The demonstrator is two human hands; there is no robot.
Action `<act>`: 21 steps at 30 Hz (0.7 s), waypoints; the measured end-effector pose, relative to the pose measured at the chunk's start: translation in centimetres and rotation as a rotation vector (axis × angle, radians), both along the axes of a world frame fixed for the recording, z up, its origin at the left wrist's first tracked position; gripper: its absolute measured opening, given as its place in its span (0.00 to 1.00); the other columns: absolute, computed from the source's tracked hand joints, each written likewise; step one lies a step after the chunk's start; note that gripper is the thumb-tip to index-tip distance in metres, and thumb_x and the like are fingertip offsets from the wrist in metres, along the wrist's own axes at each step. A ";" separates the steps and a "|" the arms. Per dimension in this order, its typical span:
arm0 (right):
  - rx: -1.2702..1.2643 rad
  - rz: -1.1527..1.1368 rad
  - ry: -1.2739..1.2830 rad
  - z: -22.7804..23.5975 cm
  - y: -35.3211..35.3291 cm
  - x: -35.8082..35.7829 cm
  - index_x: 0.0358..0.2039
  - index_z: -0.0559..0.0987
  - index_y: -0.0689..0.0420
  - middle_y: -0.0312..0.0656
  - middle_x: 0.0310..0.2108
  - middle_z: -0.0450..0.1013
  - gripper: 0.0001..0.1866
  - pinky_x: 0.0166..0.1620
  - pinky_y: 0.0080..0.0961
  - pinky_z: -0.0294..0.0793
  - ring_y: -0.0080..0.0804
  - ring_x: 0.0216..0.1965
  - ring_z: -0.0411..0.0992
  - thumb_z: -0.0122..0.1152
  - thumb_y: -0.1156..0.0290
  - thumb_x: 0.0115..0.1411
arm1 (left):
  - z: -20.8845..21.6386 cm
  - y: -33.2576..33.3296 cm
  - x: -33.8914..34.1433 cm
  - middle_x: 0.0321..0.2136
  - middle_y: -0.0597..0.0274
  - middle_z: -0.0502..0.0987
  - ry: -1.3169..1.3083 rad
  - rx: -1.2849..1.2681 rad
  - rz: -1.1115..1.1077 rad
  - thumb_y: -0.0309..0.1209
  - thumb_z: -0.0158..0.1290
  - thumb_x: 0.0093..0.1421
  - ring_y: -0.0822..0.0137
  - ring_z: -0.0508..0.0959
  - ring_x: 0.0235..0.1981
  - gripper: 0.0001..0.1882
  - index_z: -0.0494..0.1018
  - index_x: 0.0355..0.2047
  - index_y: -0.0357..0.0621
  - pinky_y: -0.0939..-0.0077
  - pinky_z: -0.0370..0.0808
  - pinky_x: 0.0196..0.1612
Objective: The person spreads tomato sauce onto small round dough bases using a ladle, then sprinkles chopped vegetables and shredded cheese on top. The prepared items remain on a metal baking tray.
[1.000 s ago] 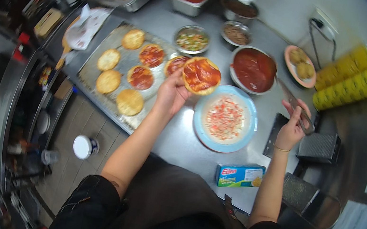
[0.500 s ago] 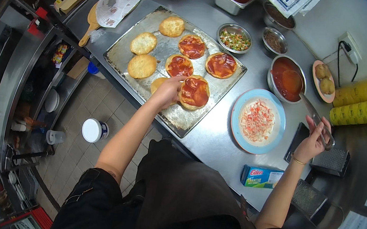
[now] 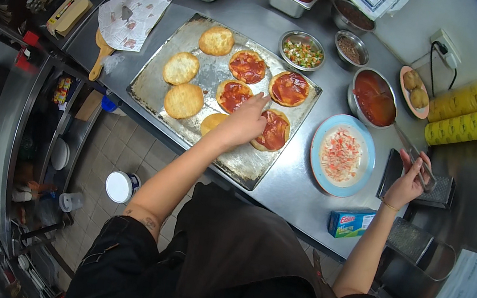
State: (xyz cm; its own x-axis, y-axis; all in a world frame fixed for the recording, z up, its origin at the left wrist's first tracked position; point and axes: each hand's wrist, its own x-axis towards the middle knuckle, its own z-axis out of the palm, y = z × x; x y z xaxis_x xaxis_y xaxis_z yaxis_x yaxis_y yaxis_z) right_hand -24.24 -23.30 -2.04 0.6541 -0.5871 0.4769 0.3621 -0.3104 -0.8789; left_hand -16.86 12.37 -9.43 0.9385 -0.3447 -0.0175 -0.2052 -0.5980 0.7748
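Note:
My left hand (image 3: 244, 122) is over the metal baking tray (image 3: 152, 82), fingers stretched out at the upper left edge of a sauced crust (image 3: 274, 132). It grips nothing that I can see; its fingertips lie between this crust and the other sauced ones, such as the sauced round (image 3: 247, 67) farther back. Plain golden crusts (image 3: 183, 101) fill the tray's left side, and one is partly hidden behind my left wrist. My right hand (image 3: 408, 182) is closed round the handle of a ladle (image 3: 405, 140), whose bowl rests in a metal bowl of red sauce (image 3: 376, 105).
Right of the tray stands a blue-rimmed plate (image 3: 316, 152) of chopped pink and white pieces. Behind are a bowl of diced vegetables (image 3: 302, 52) and a bowl of brown filling (image 3: 352, 48). A blue box (image 3: 346, 223) and a box grater (image 3: 436, 190) lie near my right arm.
My left hand has let go of the near sauced crust, which now lies farther right on the tray, and has moved up and right. My right hand still holds the ladle in the sauce bowl.

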 end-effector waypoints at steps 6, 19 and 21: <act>-0.025 -0.087 0.001 0.3 -0.1 0.7 0.44 0.66 0.65 0.47 0.36 0.70 0.11 0.41 0.25 0.75 0.35 0.34 0.75 0.43 0.74 0.64 | 3.4 6.1 -1.3 0.43 0.45 0.69 -0.042 -0.094 0.163 0.28 0.47 0.53 0.53 0.71 0.43 0.19 0.66 0.46 0.35 0.64 0.69 0.44; 0.386 -0.057 0.069 -6.9 -5.4 6.3 0.43 0.66 0.64 0.49 0.34 0.69 0.11 0.36 0.32 0.79 0.41 0.30 0.76 0.46 0.71 0.63 | -0.3 7.4 -5.7 0.33 0.52 0.71 0.055 0.250 0.385 0.35 0.64 0.41 0.59 0.72 0.34 0.34 0.65 0.47 0.34 0.68 0.71 0.37; 0.522 -0.046 0.093 -8.4 -6.0 5.8 0.44 0.65 0.65 0.51 0.35 0.69 0.12 0.38 0.35 0.79 0.43 0.33 0.75 0.45 0.72 0.63 | -0.8 7.6 -5.4 0.34 0.51 0.71 0.086 0.207 0.353 0.36 0.64 0.42 0.61 0.74 0.34 0.32 0.65 0.46 0.35 0.69 0.72 0.37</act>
State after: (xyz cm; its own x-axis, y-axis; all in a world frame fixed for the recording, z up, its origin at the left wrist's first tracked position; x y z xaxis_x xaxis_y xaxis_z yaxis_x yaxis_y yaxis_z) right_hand -18.42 -29.28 -10.43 0.6479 -0.7598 0.0544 0.2713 0.1634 -0.9485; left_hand -22.27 19.99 -10.18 0.9906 0.0172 -0.1357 0.1004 -0.7647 0.6365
